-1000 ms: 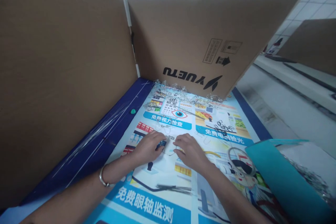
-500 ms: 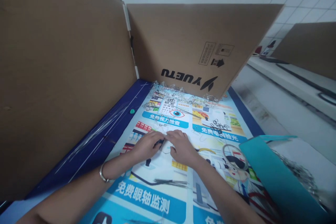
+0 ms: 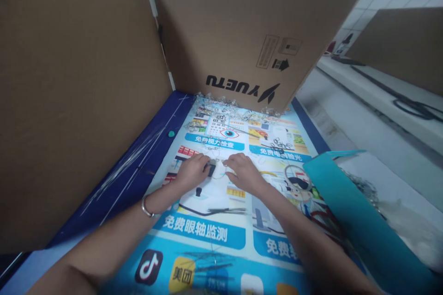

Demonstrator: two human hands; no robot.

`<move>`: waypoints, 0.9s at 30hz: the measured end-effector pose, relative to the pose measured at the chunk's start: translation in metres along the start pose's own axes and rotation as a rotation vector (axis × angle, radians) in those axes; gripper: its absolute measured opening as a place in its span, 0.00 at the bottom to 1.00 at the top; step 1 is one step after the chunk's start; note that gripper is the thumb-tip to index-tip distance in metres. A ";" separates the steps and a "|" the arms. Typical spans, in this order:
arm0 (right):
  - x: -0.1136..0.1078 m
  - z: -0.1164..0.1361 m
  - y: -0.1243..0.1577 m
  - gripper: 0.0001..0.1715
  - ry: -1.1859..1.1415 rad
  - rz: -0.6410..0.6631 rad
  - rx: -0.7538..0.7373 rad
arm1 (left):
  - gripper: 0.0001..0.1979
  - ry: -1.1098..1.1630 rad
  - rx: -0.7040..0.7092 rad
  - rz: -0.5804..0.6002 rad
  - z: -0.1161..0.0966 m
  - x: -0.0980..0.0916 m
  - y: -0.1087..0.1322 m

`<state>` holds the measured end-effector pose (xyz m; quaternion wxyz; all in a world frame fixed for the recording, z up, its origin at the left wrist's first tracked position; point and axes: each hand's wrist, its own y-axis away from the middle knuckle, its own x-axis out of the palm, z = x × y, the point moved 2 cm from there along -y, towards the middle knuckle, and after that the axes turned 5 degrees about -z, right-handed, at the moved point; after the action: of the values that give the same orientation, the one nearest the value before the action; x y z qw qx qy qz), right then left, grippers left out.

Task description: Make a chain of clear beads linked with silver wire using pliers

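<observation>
My left hand (image 3: pixel 192 173) rests on a printed poster (image 3: pixel 211 235) with its fingers curled round a small dark blue tool (image 3: pixel 211 168). My right hand (image 3: pixel 244 174) lies just to its right, fingertips pinched at a thin wire loop (image 3: pixel 218 176) that runs between both hands. A metal bangle (image 3: pixel 147 207) circles my left wrist. A heap of clear beads and wire bits (image 3: pixel 224 106) lies at the poster's far edge. Small dark rings (image 3: pixel 280 145) lie in a cluster beyond my right hand.
Cardboard walls stand on the left (image 3: pixel 76 83) and at the back (image 3: pixel 249 32). A teal bag (image 3: pixel 360 221) with shiny contents lies at the right. Thin wires (image 3: pixel 131 159) stretch over the dark blue border at left. A bundle of dark wires (image 3: pixel 224 211) lies on the poster near my wrists.
My view has tipped downward, showing more of the near poster. Both hands stayed together on the wire loop, with only small finger shifts.
</observation>
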<state>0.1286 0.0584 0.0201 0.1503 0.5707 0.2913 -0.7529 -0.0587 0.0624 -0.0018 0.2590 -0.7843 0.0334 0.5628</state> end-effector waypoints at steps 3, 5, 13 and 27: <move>-0.013 0.012 0.007 0.09 0.008 0.159 -0.068 | 0.07 -0.040 -0.087 0.033 0.004 -0.002 -0.001; -0.021 0.023 0.017 0.07 -0.009 0.233 -0.107 | 0.08 -0.039 -0.123 0.067 0.006 -0.002 -0.002; -0.020 0.057 0.062 0.05 0.204 0.348 -0.222 | 0.10 -0.074 -0.188 0.168 0.004 -0.003 -0.003; -0.006 0.042 0.045 0.08 0.218 0.313 -0.184 | 0.11 -0.074 -0.190 0.109 -0.002 -0.006 -0.001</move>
<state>0.1228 -0.0029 0.0214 0.2843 0.6709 0.2811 -0.6245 -0.0591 0.0614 0.0042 0.1537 -0.7811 0.0131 0.6051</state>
